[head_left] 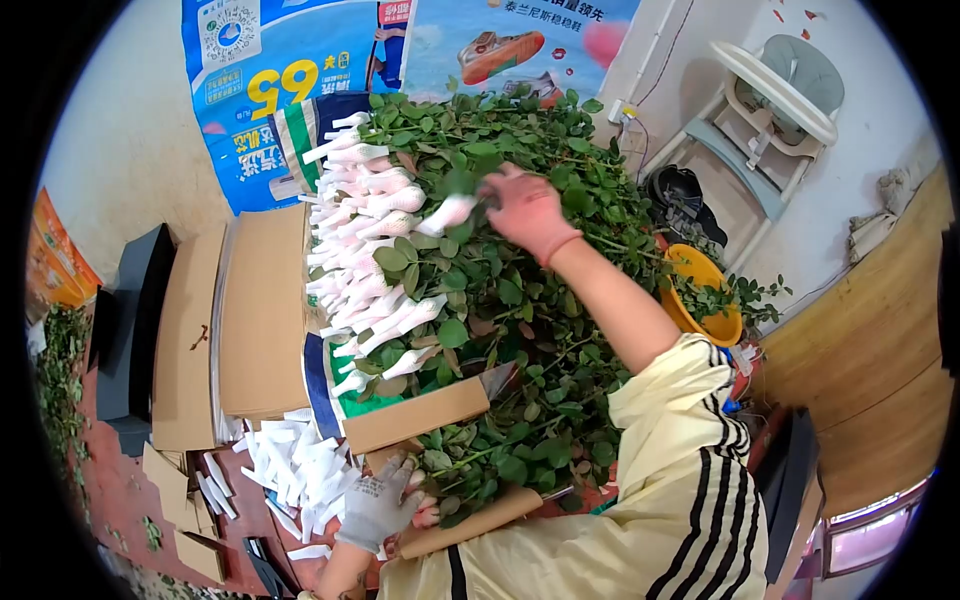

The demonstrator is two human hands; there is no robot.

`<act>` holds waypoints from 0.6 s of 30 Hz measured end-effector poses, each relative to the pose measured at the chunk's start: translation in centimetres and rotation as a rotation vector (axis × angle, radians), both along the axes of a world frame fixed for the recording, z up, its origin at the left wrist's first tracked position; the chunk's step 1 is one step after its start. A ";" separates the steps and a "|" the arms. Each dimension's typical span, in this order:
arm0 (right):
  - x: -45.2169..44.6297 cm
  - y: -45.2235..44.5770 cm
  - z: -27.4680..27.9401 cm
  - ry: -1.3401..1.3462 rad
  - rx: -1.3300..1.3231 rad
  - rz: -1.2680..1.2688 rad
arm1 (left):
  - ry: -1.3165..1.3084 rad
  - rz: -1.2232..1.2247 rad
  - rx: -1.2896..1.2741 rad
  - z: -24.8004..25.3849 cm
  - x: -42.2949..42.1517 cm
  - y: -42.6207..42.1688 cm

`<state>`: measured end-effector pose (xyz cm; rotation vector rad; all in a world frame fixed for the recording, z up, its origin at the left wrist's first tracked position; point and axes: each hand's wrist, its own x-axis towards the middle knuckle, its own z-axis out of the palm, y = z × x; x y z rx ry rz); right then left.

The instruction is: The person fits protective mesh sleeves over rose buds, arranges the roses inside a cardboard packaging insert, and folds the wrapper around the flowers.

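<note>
My right hand [530, 212], in a pink glove, is over the pile of leafy stems [500, 280], its fingers closed at the stem behind a white-wrapped flower head [447, 215]. To its left lie rows of wrapped flower heads [372, 205], heads pointing left. My left hand [378, 508], in a grey-white glove, is low at the front, beside a cardboard-edged bundle of stems and a few pinkish flower heads [427, 510]. Its fingers are partly spread, and whether they hold anything is unclear. Loose white sleeves [295, 465] are heaped just left of it.
Flat cardboard sheets [262, 310] and a dark box [135, 330] stand on the left. A cardboard strip [415, 413] crosses the front of the pile. At the right are a yellow bucket [705, 295] with greenery and a high chair [775, 120]. A black stapler-like tool [268, 568] lies front left.
</note>
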<state>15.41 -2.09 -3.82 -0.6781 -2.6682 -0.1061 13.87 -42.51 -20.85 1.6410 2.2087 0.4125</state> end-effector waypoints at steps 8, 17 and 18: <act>4.9 4.9 8.6 0.784 -0.134 0.045 | -0.083 0.030 -0.038 -0.9 -0.1 0.0; -7.6 3.2 2.7 0.254 -0.034 0.208 | 0.044 -0.031 -0.141 -0.2 0.0 0.2; -9.5 2.9 2.4 0.196 -0.026 0.178 | 0.052 -0.020 -0.143 0.2 0.0 0.3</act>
